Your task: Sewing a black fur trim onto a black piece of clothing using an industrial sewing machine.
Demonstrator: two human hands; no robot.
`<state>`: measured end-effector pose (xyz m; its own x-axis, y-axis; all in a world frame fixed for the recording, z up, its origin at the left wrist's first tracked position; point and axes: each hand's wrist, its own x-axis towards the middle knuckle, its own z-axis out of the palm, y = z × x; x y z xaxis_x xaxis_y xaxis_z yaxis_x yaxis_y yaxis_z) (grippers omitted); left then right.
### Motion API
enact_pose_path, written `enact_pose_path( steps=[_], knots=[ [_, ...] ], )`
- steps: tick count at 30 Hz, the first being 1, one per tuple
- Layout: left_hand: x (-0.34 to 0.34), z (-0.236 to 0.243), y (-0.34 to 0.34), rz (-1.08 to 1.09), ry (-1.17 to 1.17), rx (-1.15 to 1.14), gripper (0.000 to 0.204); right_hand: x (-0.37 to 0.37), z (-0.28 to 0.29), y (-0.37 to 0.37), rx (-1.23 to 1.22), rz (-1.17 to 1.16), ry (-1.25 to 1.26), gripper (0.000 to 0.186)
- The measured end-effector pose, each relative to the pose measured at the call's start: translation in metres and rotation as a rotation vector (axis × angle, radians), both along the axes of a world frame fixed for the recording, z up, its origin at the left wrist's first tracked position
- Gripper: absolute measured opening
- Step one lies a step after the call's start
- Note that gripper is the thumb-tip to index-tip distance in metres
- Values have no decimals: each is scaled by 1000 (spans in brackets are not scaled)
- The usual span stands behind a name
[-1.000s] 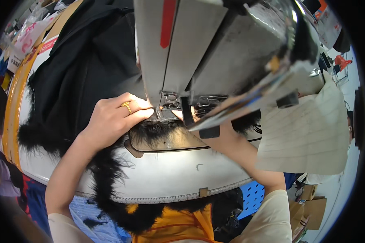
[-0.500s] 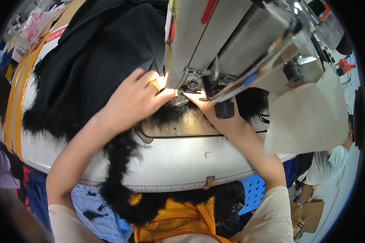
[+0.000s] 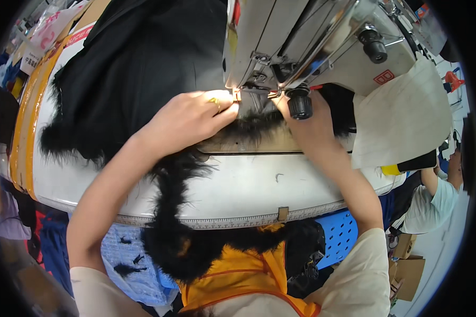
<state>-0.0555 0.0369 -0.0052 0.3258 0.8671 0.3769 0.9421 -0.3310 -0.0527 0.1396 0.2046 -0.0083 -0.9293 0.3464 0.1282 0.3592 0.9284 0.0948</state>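
A sewing machine head (image 3: 251, 37) stands over black fabric (image 3: 127, 74) edged with fluffy black feather trim (image 3: 251, 124). My left hand (image 3: 198, 116), with a yellow ring, is at the lit needle area, its fingers closed on the fabric edge just left of the presser foot (image 3: 259, 91). My right hand (image 3: 307, 124) lies right of the foot, partly behind a black knob (image 3: 300, 105), and its fingertips are mostly hidden. The trim hangs over the white table's front edge (image 3: 238, 216), which carries a measuring tape.
A pale sheet (image 3: 399, 111) hangs at the machine's right. An orange apron (image 3: 238, 274) covers my front. A blue perforated basket (image 3: 336, 240) is under the table edge. Co-workers sit at far right (image 3: 428, 211) and far left (image 3: 5, 206). Cardboard boxes (image 3: 407, 277) are at lower right.
Both hands and the machine head sit higher in view than before. My left fingers, raised and bent half a second ago, are now lower against the fabric. More of the right co-worker shows.
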Motion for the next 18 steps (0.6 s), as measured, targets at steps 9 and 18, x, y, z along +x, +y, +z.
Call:
enact_pose_path(
  steps=[9,18],
  knots=[
    [28,10,-31,-7,215,82,30,6,34,-41,268,384,70,41],
    [3,18,-24,-30,-497,-319,34,-1,9,-32,-116,390,162,42]
  ],
)
